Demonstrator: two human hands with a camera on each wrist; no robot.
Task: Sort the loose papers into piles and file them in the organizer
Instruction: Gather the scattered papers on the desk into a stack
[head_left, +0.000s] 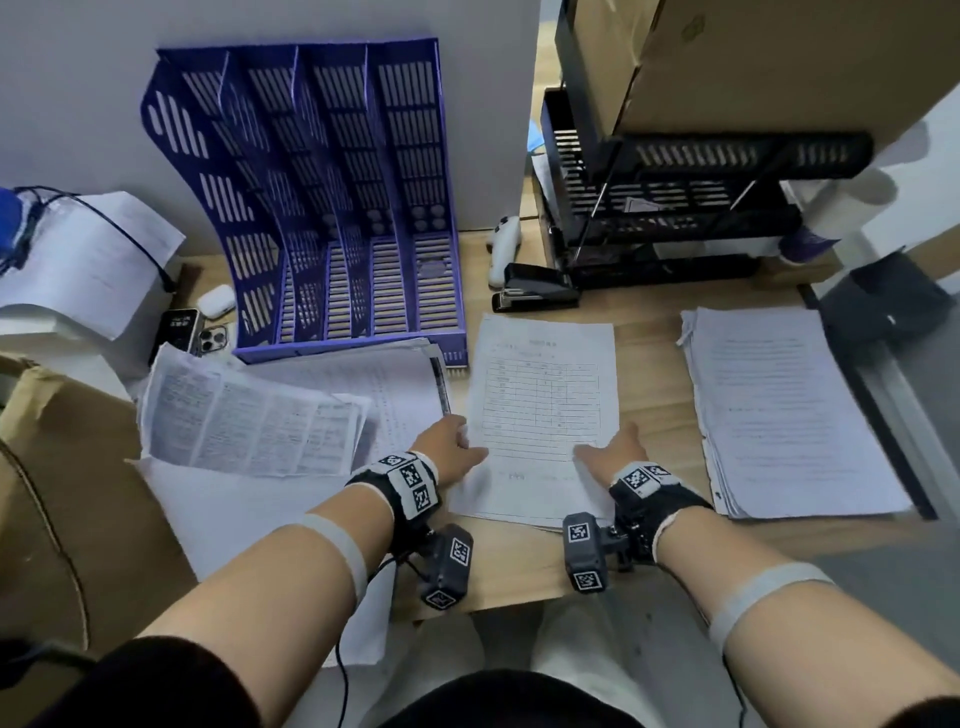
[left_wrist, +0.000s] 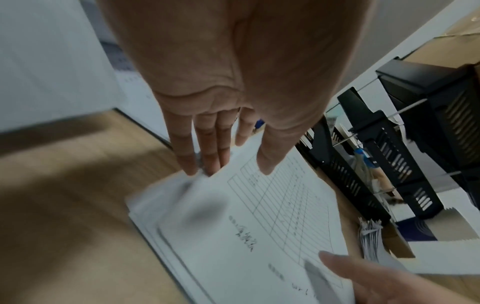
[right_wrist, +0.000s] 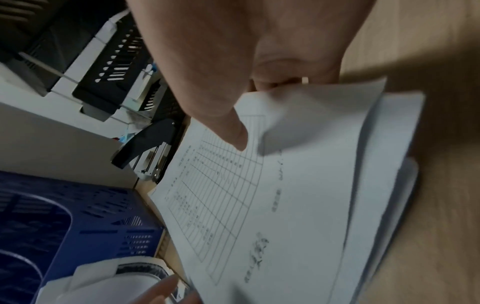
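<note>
A thin pile of table forms (head_left: 540, 410) lies on the wooden desk (head_left: 654, 405), in front of the blue slotted organizer (head_left: 317, 208). My left hand (head_left: 457, 441) lies at the pile's left edge. Its straight fingers (left_wrist: 205, 156) run along that edge and its thumb rests on the top sheet (left_wrist: 272, 216). My right hand (head_left: 608, 449) pinches the pile's near right edge, with the thumb on top and the curled fingers (right_wrist: 280, 82) under a lifted corner (right_wrist: 319, 115). A thick stack of text pages (head_left: 789, 415) lies to the right. Loose, skewed papers (head_left: 249, 421) lie to the left.
A black stapler (head_left: 535, 291) and a white controller (head_left: 504, 244) sit behind the forms. A black tray rack (head_left: 675, 208) stands at the back right under cardboard boxes. An earbud case (head_left: 215, 301) and a phone (head_left: 210, 338) lie left of the organizer. A cardboard box (head_left: 78, 467) stands at the left.
</note>
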